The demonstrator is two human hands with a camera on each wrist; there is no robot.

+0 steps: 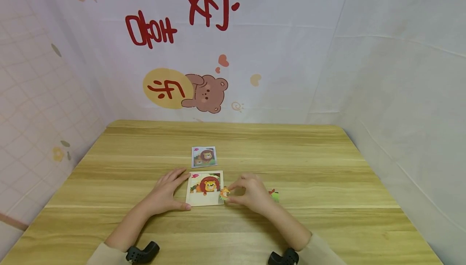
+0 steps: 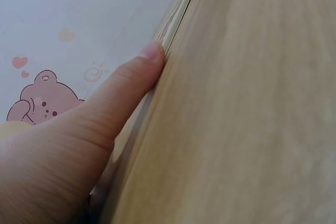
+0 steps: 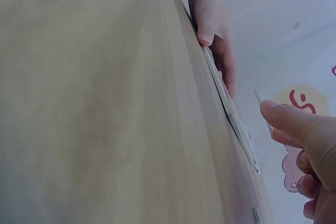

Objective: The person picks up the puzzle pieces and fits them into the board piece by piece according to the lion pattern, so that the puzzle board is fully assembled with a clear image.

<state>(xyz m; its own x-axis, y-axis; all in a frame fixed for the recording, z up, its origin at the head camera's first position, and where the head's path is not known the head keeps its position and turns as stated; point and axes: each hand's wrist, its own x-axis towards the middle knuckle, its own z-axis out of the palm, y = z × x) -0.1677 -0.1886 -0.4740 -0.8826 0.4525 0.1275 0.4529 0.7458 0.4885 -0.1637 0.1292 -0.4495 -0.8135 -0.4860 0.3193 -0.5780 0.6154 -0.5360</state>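
— Wooden table against a backdrop printed with a cartoon bear; what lies on it?

— A square lion puzzle tray near the front edge, with a small lion reference card lying apart just behind it.

— And the hands?

— Left hand rests at the tray's left edge, fingers fairly straight, thumb against its near corner. Right hand pinches a small puzzle piece between thumb and fingertips at the tray's right edge. Another loose piece lies just right of that hand.
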